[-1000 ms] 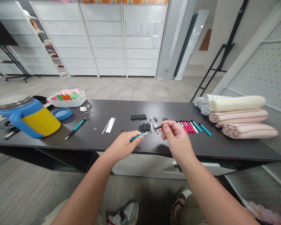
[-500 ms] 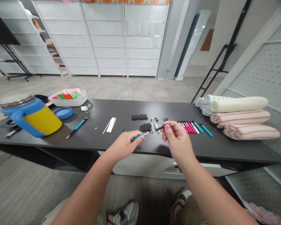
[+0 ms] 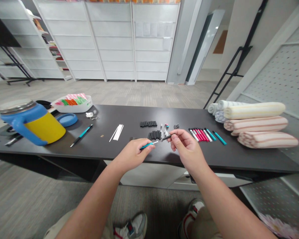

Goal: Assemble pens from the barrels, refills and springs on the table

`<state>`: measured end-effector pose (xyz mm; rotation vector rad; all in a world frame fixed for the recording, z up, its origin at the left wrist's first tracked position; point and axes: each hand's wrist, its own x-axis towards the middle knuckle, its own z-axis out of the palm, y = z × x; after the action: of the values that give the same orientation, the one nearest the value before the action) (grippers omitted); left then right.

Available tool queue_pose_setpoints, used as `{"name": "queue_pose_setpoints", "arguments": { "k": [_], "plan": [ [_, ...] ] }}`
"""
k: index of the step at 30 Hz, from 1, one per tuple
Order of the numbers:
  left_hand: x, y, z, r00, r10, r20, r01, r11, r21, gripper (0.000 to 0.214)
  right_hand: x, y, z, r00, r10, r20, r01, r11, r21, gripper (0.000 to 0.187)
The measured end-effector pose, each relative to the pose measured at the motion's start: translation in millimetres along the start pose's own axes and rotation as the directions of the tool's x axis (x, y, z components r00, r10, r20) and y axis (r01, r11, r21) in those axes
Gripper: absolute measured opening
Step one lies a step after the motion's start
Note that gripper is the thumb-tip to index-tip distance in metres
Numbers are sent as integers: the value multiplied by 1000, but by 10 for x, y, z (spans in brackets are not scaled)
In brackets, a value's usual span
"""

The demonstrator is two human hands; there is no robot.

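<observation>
Fingers (image 3: pixel 147 148) of the left hand (image 3: pixel 131 155) are pinching a teal pen barrel (image 3: pixel 145 145) over the surface's (image 3: pixel 239 156) near edge. The right hand (image 3: pixel 188 149) is gripping the black tip (image 3: pixel 166 137) at two o'clock from it. Skewed pushing could be bending the thin silver refill (image 3: pixel 155 142) or dropping the tip floorward.

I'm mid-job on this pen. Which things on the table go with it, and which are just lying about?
Belongs: left hand holding pen; right hand holding sleeve at its tip; spare sleeves; refills; barrels; small parts.

Lying about: mug; lid; tray; towels.
</observation>
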<state>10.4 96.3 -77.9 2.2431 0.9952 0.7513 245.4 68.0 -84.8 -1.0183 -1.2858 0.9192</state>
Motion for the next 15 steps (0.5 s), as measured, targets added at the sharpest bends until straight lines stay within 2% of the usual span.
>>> {"name": "queue_pose_setpoints", "arguments": {
  "k": [7, 11, 15],
  "plan": [
    [-8, -2, -8, 1000, 19, 1, -19, 1000, -20, 32, -17, -10, -6, 996, 34, 88, -35, 999, 11, 26],
    [-14, -6, -10, 998, 59, 1, -59, 998, -38, 32, -28, 12, 5, 987, 52, 155, -44, 998, -53, 28],
    [-21, -15, 7, 995, 101, -1, -101, 995, -7, 30, -46, 35, 9, 977, 35, 208, -2, 988, -154, 27]
  ]
}}
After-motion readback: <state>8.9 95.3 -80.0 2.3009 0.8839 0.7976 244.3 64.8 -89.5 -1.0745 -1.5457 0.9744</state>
